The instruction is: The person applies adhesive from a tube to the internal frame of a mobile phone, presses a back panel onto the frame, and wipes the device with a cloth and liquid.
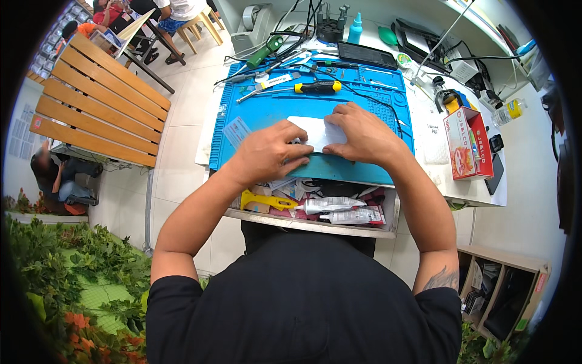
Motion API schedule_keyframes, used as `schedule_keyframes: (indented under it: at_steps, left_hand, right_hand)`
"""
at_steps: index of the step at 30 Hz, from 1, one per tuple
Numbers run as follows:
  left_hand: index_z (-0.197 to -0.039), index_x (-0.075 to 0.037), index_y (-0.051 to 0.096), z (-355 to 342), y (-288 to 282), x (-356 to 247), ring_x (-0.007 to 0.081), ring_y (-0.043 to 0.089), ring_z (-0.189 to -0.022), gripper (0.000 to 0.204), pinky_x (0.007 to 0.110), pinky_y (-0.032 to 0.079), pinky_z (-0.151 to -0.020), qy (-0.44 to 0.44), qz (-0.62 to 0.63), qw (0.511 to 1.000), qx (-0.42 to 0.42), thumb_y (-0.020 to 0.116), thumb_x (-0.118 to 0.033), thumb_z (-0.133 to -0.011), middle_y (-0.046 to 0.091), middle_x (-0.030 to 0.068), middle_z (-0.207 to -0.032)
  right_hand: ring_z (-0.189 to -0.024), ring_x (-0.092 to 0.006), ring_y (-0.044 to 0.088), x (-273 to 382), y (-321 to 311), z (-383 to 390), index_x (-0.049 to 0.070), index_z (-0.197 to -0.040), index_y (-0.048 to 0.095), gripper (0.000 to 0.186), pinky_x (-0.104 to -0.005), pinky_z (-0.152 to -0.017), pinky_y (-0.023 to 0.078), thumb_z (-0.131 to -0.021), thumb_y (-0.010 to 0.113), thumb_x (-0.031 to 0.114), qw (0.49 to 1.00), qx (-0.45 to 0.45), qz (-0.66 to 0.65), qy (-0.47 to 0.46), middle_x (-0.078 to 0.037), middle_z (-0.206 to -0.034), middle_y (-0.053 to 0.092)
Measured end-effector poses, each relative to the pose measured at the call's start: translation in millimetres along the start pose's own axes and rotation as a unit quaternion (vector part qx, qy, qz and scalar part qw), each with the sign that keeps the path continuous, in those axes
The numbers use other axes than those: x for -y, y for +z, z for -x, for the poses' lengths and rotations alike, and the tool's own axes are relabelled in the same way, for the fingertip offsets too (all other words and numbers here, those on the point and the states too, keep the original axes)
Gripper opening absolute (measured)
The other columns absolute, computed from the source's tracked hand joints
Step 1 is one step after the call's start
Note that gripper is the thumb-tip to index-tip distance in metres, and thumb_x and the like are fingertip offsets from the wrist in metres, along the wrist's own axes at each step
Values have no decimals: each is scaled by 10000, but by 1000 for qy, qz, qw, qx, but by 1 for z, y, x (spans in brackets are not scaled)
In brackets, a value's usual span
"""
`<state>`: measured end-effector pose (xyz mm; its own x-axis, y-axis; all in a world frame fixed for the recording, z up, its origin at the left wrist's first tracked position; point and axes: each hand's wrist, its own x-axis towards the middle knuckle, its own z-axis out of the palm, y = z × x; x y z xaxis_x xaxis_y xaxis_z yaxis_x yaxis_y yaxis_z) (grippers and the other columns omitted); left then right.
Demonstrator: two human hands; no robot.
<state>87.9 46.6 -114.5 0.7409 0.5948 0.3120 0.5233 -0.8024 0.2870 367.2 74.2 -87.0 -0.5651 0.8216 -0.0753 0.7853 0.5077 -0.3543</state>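
Observation:
On the blue work mat (376,170), a flat white sheet-like piece (314,128) lies between my hands; its exact kind is hard to make out. My left hand (273,149) is closed at its left edge, thumb and fingers pinched together. Over its right edge, my right hand (362,134) curls with the thumb at the near side. Beside my left knuckles is a pale card-like packet (237,131). A yellow and black screwdriver (318,88) rests on the mat beyond the white piece.
Below the mat, an open drawer (297,227) holds white tubes (339,204) and a yellow-handled tool (267,200). A dark phone-like panel (367,56), a blue bottle (356,29) and cables stand or lie at the back. A red box (468,144) is at the right.

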Motion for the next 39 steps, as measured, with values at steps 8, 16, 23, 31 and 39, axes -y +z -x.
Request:
schedule_keyframes:
  at_steps: [8, 16, 23, 31, 39]
  left_hand:
    - [-1189, -162, 872, -2, 7, -18, 235, 726, -1145, 223, 375, 646, -890, 19, -61, 998, -5, 866, -195, -968, 754, 10, -1227]
    - [-1392, -101, 792, -11, -7, 20, 327, 676, -1378, 517, 427, 564, -1163, -96, 98, 990, 41, 921, -186, -899, 728, 95, -1475]
    - [-1477, -94, 743, -35, -17, 33, 327, 618, -1452, 737, 446, 534, -1217, -88, 33, 989, 114, 988, -264, -803, 686, 102, -1554]
    - [-1450, -96, 753, -50, -24, 33, 319, 625, -1430, 765, 440, 543, -1198, -97, 18, 981, 167, 1005, -302, -758, 685, 81, -1511]
    - [-1428, -116, 781, -50, -25, 31, 314, 646, -1394, 730, 438, 559, -1163, -96, 22, 979, 181, 1004, -314, -762, 697, 80, -1472]
  right_hand:
    - [-1219, -395, 707, -7, 4, -8, 5, -1127, 835, 495, -502, -1050, 592, -841, 935, 397, 999, -24, -7, -21, -198, -1220, 757]
    - [-1230, -383, 709, 10, -8, -14, 4, -1251, 818, 685, -484, -1065, 584, -758, 963, 457, 999, 17, 40, -6, -176, -1209, 755]
    - [-1214, -389, 735, 16, -14, -21, -23, -1137, 832, 588, -481, -1055, 612, -769, 902, 431, 998, 35, 60, -1, -218, -1224, 766]
    - [-1163, -391, 762, 20, -17, -24, -33, -1121, 840, 579, -477, -1041, 625, -760, 904, 414, 996, 47, 72, 3, -230, -1195, 782]
    - [-1117, -388, 774, 15, -14, -24, -27, -1082, 849, 563, -478, -1015, 629, -755, 906, 428, 997, 38, 71, -4, -221, -1149, 791]
